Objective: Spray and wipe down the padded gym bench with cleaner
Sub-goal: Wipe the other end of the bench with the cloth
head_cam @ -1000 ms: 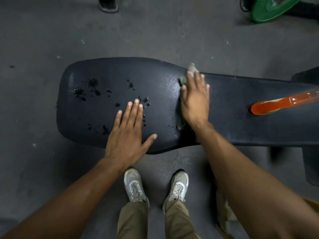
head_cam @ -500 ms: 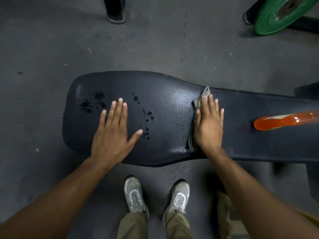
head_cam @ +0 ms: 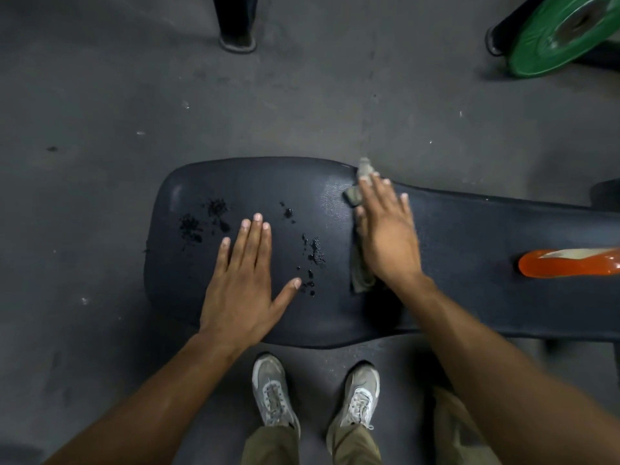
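Pressing a limp grey cloth (head_cam: 360, 263) flat-fingered near the black padded vinyl bench's (head_cam: 469, 229) far edge, right hand (head_cam: 385, 236) wipes; left hand (head_cam: 245, 280) braces, fingers straight; wet vinyl likely slick.

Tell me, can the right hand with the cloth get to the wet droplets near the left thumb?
Probably yes. The right hand presses the cloth flat on the bench pad, and bare pad lies between it and the droplets. The left hand rests just beside them and may crowd the stroke.
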The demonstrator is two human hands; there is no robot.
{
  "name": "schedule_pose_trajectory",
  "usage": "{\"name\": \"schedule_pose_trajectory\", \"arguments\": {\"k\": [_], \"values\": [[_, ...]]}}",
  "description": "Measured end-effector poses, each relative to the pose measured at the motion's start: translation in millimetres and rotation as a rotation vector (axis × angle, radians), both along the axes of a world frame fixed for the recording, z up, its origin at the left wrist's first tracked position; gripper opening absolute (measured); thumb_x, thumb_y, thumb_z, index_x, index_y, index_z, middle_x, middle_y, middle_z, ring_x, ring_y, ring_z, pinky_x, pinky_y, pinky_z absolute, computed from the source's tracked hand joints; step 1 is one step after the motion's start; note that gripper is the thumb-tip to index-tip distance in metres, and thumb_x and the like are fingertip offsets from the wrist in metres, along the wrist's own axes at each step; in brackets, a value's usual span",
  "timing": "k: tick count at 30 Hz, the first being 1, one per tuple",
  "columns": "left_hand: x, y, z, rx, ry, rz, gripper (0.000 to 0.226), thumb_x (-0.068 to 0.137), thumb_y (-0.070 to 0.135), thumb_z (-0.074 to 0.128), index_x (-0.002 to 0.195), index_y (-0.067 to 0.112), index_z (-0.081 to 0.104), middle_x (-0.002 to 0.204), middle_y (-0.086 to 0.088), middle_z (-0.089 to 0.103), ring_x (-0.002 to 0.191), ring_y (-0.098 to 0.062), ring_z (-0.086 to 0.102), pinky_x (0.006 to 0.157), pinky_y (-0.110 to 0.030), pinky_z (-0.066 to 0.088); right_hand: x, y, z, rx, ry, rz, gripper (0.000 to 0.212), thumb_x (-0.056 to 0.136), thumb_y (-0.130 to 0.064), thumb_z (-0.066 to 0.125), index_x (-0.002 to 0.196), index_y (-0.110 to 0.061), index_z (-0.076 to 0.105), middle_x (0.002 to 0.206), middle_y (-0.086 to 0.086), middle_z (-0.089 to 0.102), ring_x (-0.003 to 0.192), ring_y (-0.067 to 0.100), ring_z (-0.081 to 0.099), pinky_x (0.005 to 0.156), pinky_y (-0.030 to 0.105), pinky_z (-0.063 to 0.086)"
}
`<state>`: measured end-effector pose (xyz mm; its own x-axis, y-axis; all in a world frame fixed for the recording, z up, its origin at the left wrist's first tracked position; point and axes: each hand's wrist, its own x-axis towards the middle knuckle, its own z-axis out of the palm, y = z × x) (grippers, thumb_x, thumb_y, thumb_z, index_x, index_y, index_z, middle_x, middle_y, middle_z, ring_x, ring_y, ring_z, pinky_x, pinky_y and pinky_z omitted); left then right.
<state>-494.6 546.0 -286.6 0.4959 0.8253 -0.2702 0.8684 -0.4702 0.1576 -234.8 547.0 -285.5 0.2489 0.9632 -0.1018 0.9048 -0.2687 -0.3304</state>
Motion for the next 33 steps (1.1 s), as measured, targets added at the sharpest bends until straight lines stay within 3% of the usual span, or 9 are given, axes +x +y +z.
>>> {"name": "schedule_pose_trajectory", "arguments": {"k": [4,6,8,14,16,19,22,29,33], "values": [[0.7,-1.6,-3.4,0.038,-0.010,0.003,0.098,0.101,0.071,0.021,0.168,0.003,0.000,0.179,-0.013,-0.005,0.166,-0.026,-0.005,0.134,-0.052,0.007,15.8,60.3,-9.1,0.018,0.042,-0.271,0.046,0.110,-0.027,0.034,0.152,-0.012,0.047,0.164,0.010,0.039,0.154,0.031,0.030,0.126,0.046,0.017],[1.3,-2.2,-4.8,0.045,-0.012,0.002,0.098,0.100,0.070,0.024,0.168,0.003,0.002,0.179,-0.013,-0.003,0.166,-0.026,-0.003,0.134,-0.051,0.007,-8.3,95.4,-12.9,0.044,0.085,-0.196,0.040,0.107,-0.026,0.034,0.131,-0.010,0.063,0.153,0.013,0.053,0.145,0.033,0.043,0.120,0.045,0.027],[1.7,-1.8,-5.9,0.047,-0.008,-0.001,0.098,0.100,0.070,0.024,0.168,0.003,0.002,0.179,-0.013,-0.003,0.166,-0.026,-0.002,0.134,-0.051,0.006,-47.9,117.0,-14.8,0.086,0.114,-0.045,0.037,0.105,-0.023,0.038,0.126,-0.010,0.066,0.148,0.014,0.057,0.140,0.032,0.049,0.117,0.042,0.030],[1.3,0.6,-3.3,0.035,-0.002,-0.009,0.099,0.099,0.070,0.024,0.168,0.002,0.006,0.179,-0.015,0.000,0.166,-0.027,0.001,0.134,-0.053,0.012,-94.1,74.2,-1.2,0.106,0.123,0.312,0.051,0.108,-0.026,0.043,0.158,-0.015,0.040,0.169,0.005,0.030,0.157,0.021,0.026,0.127,0.039,0.018],[0.4,1.0,-2.6,0.023,-0.005,-0.015,0.099,0.099,0.071,0.022,0.168,0.003,0.002,0.179,-0.014,-0.004,0.166,-0.026,-0.003,0.134,-0.053,0.010,-65.1,48.0,-1.6,0.063,0.053,0.270,0.052,0.109,-0.027,0.042,0.160,-0.018,0.037,0.170,0.003,0.029,0.157,0.021,0.025,0.128,0.041,0.016],[0.8,-0.4,-2.7,0.025,-0.002,-0.015,0.099,0.100,0.072,0.018,0.168,0.004,-0.003,0.179,-0.013,-0.009,0.166,-0.026,-0.008,0.134,-0.052,0.006,-18.1,18.4,-1.9,0.030,-0.025,0.003,0.052,0.109,-0.025,0.040,0.161,-0.018,0.034,0.171,0.006,0.027,0.157,0.025,0.025,0.129,0.043,0.012],[1.7,-1.8,-4.2,0.049,0.005,-0.009,0.099,0.100,0.072,0.019,0.168,0.003,-0.002,0.179,-0.013,-0.008,0.166,-0.026,-0.007,0.134,-0.051,0.005,-23.9,21.3,0.8,0.055,0.038,-0.203,0.050,0.108,-0.020,0.039,0.158,-0.016,0.039,0.171,0.010,0.026,0.157,0.029,0.024,0.129,0.042,0.012],[0.4,-0.3,-5.2,0.028,0.001,-0.019,0.100,0.099,0.073,0.020,0.168,0.004,-0.001,0.179,-0.013,-0.006,0.166,-0.026,-0.006,0.134,-0.051,0.004,-91.9,-47.1,1.6,0.055,0.039,0.091,0.057,0.107,-0.021,0.043,0.162,-0.020,0.032,0.172,0.003,0.023,0.159,0.020,0.019,0.129,0.042,0.009],[-1.2,1.7,-3.5,0.013,-0.010,-0.027,0.102,0.099,0.075,0.021,0.169,0.004,-0.002,0.179,-0.012,-0.008,0.166,-0.025,-0.009,0.133,-0.050,0.001,-57.0,-114.4,0.0,-0.018,-0.052,-0.004,0.059,0.107,-0.026,0.044,0.163,-0.025,0.028,0.172,-0.001,0.022,0.159,0.019,0.017,0.129,0.045,0.007]]}}
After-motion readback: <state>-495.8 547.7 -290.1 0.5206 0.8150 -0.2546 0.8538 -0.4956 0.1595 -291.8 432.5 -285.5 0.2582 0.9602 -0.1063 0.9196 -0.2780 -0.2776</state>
